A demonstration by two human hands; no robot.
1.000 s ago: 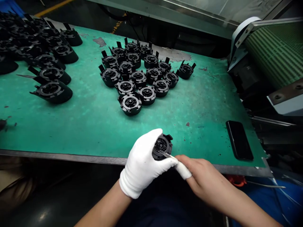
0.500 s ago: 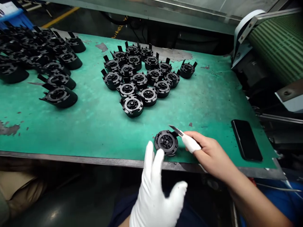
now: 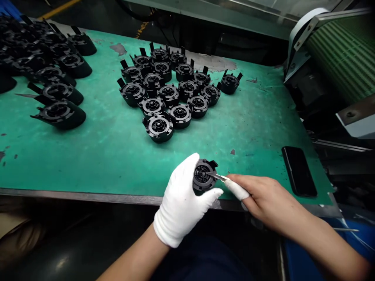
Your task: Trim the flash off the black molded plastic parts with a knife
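My left hand (image 3: 183, 195), in a white glove, is wrapped round the left side of a round black plastic part (image 3: 204, 186) near the table's front edge. Its thumb lies along the near side of the part. A craft knife (image 3: 217, 176) with a pointed blade is pinched in my right hand (image 3: 258, 193), which is bare except for a white cover on the thumb. The blade's tip reaches over the middle of the part's ringed face; whether it touches is too small to tell.
Several similar black parts (image 3: 168, 93) stand grouped mid-table, and more crowd the left (image 3: 58, 111). A phone (image 3: 299, 171) lies at the right on the green tabletop (image 3: 117, 156). Beyond it stands a machine with a ribbed green belt (image 3: 341, 54).
My left hand has moved up from open in front of the black part and closed round it. The knife's blade has swung from the part's far right edge to over its centre.
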